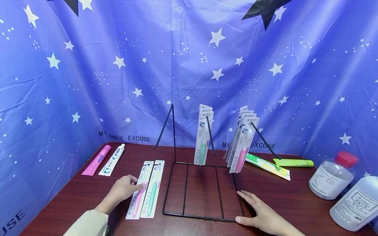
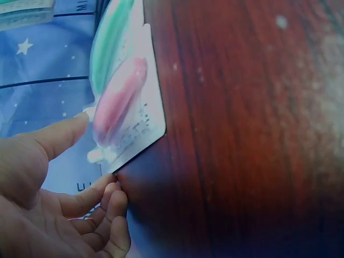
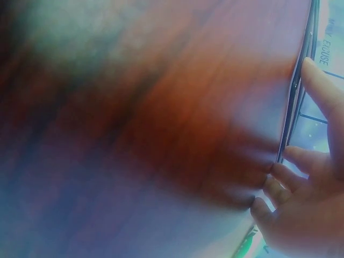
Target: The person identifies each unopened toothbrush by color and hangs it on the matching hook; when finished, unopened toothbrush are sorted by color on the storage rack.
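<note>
My left hand (image 1: 122, 190) is at a carded pink toothbrush (image 1: 138, 198) lying on the table. Its thumb lies over the pack, and the bent fingers meet its left edge; the left wrist view shows the thumb at the clear blister (image 2: 115, 115). Beside it lies a carded green toothbrush (image 1: 152, 193). My right hand (image 1: 260, 214) rests spread against the right side of the black wire rack (image 1: 203, 218), thumb and fingertips at the wire. Carded toothbrushes with a green one in front (image 1: 202, 141) hang on the middle hook; several, pink in front (image 1: 243, 146), hang on the right hook.
The left hook (image 1: 163, 126) carries nothing. Two toothpaste tubes, pink (image 1: 96, 160) and white (image 1: 113, 159), lie at the left. Behind the rack's right are a green-white tube (image 1: 267, 165) and a lime tube (image 1: 295, 163). A red-capped bottle (image 1: 330, 180) and a white bottle (image 1: 357, 205) are far right.
</note>
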`<state>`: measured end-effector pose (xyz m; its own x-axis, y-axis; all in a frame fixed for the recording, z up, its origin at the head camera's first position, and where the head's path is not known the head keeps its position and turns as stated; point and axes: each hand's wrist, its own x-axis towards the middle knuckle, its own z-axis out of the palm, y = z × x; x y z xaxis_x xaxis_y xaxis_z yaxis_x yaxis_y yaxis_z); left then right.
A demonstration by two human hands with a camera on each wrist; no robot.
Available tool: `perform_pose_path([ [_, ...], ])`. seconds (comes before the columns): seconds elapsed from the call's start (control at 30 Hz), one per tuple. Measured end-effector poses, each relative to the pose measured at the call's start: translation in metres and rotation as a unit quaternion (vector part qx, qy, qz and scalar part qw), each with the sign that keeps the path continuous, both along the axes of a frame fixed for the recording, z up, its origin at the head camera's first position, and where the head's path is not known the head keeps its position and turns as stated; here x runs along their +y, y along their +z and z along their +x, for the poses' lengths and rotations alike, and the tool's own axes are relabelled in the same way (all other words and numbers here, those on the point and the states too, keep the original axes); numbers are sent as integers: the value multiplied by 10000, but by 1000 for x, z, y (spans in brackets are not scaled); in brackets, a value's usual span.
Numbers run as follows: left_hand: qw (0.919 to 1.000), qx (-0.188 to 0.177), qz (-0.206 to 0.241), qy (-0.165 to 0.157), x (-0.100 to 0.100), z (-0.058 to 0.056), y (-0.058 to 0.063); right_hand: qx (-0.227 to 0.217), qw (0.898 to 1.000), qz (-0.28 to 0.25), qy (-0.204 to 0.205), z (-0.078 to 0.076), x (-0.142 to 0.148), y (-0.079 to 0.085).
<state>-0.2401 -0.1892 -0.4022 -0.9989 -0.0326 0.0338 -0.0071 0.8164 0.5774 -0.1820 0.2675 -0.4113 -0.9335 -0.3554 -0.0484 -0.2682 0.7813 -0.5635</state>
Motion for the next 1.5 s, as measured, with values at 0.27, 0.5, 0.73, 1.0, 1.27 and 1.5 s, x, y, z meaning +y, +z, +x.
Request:
perform_pose_path([
  [0.27,9987,-261,-419,150,6,-1,4,47,10000,18,6,0,0,0],
  [0.5,9951,-710,-458,505,13,-3,11,47,10000,30,42,0,0,1],
  [0.73,9928,-749,-521,780,15,-4,15,-7,10000,29,28,0,0,0],
  [1.0,9942,-775,91,736,9,-9,13,88,9999,3,63,0,0,0],
  [1.27,9925,-750,746,613,3,-10,8,31,10000,1,56,0,0,0],
  [1.5,9925,-611,772,718,-1,-9,5,-10,10000,-24,64,1,1,0],
])
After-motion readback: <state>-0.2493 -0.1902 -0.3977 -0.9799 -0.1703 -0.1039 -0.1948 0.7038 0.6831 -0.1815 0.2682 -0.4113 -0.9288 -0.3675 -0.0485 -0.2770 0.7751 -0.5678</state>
